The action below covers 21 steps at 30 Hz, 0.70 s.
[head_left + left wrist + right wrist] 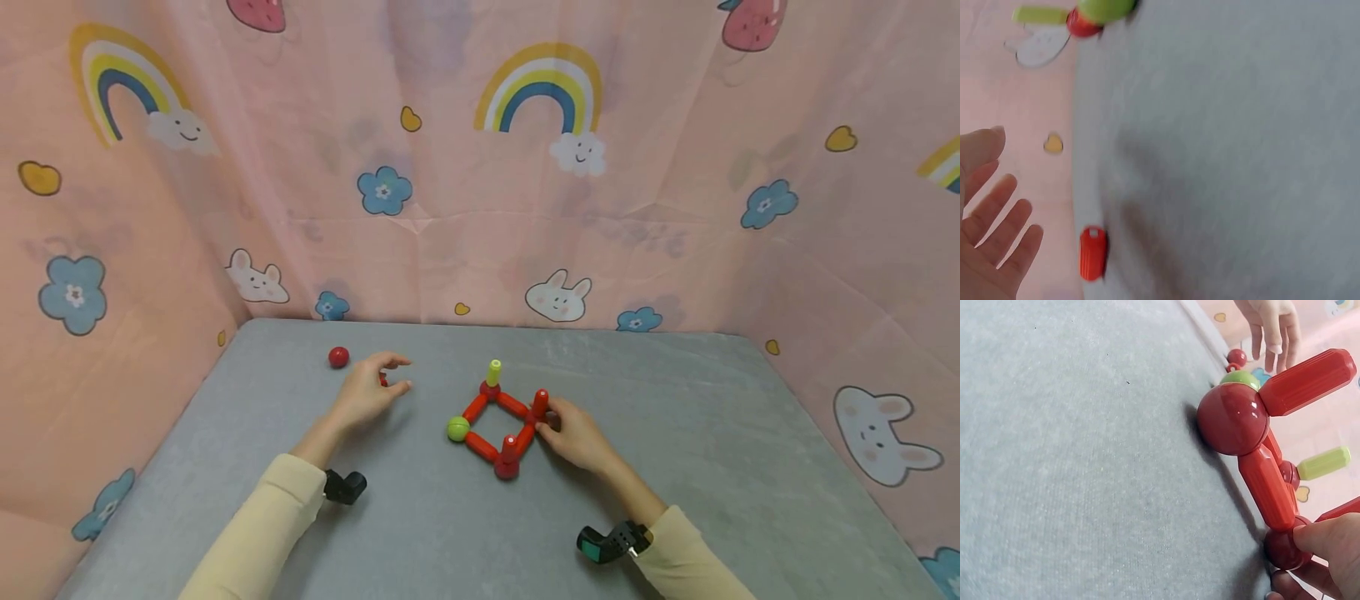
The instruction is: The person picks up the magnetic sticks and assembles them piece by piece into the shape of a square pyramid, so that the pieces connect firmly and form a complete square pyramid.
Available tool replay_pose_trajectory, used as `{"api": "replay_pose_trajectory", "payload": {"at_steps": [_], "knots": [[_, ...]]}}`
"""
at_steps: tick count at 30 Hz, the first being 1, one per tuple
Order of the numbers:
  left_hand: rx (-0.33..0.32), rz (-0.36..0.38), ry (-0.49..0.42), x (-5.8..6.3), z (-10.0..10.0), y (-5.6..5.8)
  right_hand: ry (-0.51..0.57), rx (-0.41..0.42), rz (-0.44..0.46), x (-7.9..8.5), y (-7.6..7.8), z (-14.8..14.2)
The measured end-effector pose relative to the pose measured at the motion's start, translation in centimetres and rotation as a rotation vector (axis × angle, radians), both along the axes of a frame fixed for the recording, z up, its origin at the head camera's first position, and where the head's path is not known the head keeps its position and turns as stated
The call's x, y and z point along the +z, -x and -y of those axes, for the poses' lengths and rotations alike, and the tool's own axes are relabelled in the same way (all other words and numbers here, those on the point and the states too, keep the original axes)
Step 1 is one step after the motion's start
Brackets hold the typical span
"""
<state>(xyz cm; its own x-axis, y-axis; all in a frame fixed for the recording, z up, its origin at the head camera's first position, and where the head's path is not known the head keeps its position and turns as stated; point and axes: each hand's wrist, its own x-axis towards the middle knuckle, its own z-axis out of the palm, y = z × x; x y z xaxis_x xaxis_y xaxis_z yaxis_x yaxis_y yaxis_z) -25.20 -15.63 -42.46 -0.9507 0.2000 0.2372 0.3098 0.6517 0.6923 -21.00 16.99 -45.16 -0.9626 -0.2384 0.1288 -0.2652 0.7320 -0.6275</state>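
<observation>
On the grey table, red rods (480, 447) join balls into a four-sided frame. Its left corner is a green ball (458, 429); the other corners are red balls. A yellow-green rod (494, 372) stands upright on the back ball, and red rods stand on the front and right ones. My right hand (576, 435) pinches the right corner's red ball (1285, 548) between thumb and fingers. Left of the frame, my left hand (369, 390) hovers with parted fingers, holding nothing. A loose red rod (1093, 253) lies near it, mostly hidden behind the hand in the head view.
A single red ball (339, 357) sits at the table's back left, beyond my left hand. Pink printed cloth (450, 250) hangs behind the table (675, 400) and along both sides. Each wrist carries a black camera mount (345, 487).
</observation>
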Motion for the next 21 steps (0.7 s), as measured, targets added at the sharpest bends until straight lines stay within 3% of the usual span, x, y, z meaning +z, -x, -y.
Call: {"api": "replay_pose_trajectory", "payload": {"at_steps": [6,14,21], "knots": [[0.065,0.033,-0.006,0.1,1.8,0.9,0.002,0.003,-0.013,-0.1,0.0,0.0],[0.069,0.115,-0.015,-1.1,2.8,1.6,-0.011,-0.014,0.009,0.0,0.0,0.0],[0.077,0.101,0.023,-2.2,3.2,2.0,-0.021,-0.019,0.01,0.1,0.0,0.1]]}}
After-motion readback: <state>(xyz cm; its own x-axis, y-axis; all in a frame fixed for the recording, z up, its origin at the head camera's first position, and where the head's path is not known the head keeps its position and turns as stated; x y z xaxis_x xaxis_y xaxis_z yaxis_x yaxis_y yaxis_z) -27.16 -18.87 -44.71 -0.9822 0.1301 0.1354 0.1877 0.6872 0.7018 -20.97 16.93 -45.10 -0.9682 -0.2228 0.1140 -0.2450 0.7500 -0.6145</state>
